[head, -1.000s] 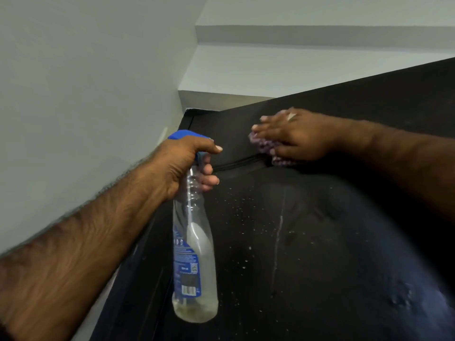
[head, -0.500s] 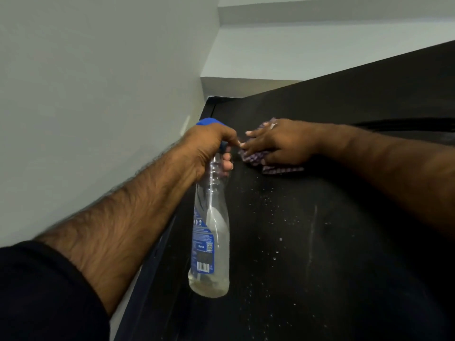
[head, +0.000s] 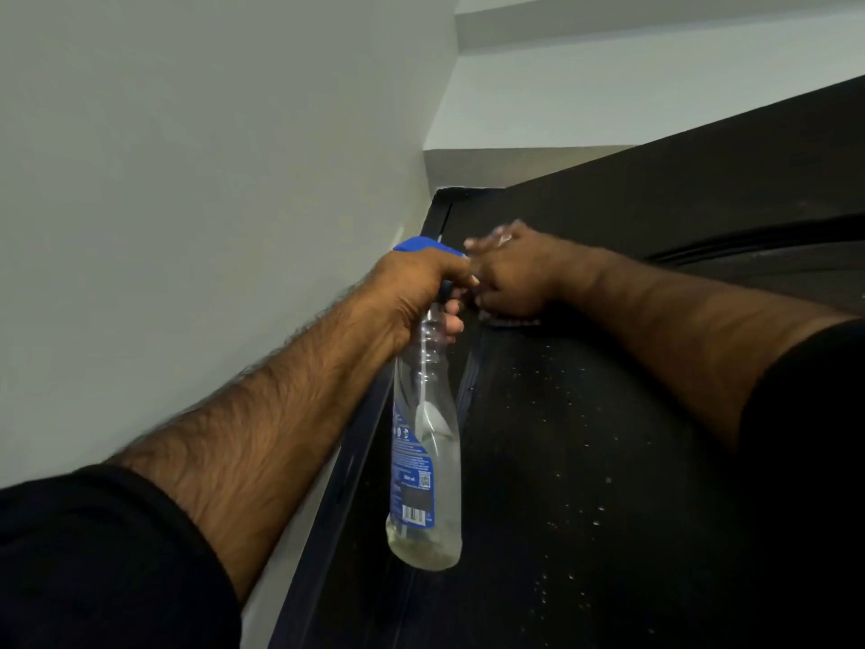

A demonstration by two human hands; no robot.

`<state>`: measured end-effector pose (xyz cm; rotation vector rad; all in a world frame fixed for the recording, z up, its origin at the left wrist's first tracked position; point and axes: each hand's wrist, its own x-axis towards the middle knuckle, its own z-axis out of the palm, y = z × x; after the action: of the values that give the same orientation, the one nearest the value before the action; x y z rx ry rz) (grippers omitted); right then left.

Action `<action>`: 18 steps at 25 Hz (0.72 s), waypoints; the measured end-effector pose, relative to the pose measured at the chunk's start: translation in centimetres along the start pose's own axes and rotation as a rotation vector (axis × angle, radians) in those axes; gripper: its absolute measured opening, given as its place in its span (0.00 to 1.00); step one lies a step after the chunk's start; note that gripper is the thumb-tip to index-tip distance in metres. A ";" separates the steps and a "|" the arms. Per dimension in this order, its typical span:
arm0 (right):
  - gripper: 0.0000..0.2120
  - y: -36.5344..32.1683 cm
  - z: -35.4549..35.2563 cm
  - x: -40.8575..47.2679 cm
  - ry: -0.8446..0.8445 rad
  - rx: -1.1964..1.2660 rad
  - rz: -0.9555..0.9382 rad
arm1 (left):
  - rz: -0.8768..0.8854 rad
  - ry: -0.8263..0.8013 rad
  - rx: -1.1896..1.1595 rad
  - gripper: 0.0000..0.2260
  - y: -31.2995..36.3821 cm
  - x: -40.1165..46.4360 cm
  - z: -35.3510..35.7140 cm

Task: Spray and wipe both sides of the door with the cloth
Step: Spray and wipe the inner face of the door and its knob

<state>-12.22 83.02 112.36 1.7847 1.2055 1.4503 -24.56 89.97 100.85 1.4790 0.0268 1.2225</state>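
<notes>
A clear spray bottle with a blue trigger head is gripped in the left hand; a blue label with white print, a small code square and a white barcode patch is seen on the bottle well below that hand, and a pale, slightly yellowish liquid is seen at the bottom. The door below the right hand is black and is speckled with small white droplets. A thin strip of dark cloth, its pattern too blurred to tell, is seen just under the right hand. Black sleeves are worn on both arms. The wall beside the left hand is plain pale grey-white.
</notes>
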 end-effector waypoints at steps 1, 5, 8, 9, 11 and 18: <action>0.28 -0.1 0.2 -0.6 -0.024 0.047 -0.094 | -0.007 0.002 0.007 0.09 -0.4 0.0 -0.2; 0.26 5.5 -1.9 -2.5 0.001 0.191 -0.004 | -0.001 0.026 -0.066 0.06 -1.2 1.2 -1.7; 0.32 7.3 -1.9 0.1 0.105 -0.008 0.234 | 0.000 0.030 -0.101 0.05 -1.0 2.3 -2.0; 0.32 6.3 -1.7 1.5 0.123 -0.037 0.288 | 0.000 0.026 -0.100 0.05 -0.9 2.6 -1.9; 0.32 3.1 -1.2 3.9 0.099 -0.067 0.265 | 0.003 0.032 -0.090 0.04 -1.2 2.8 -1.8; 0.22 1.7 -1.9 1.1 -0.035 0.372 -0.031 | -0.039 0.048 -0.065 0.09 -3.5 3.0 -3.4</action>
<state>-13.53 82.95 114.78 2.0094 1.5572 1.2301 -23.42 95.46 99.49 1.3863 0.0472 1.2167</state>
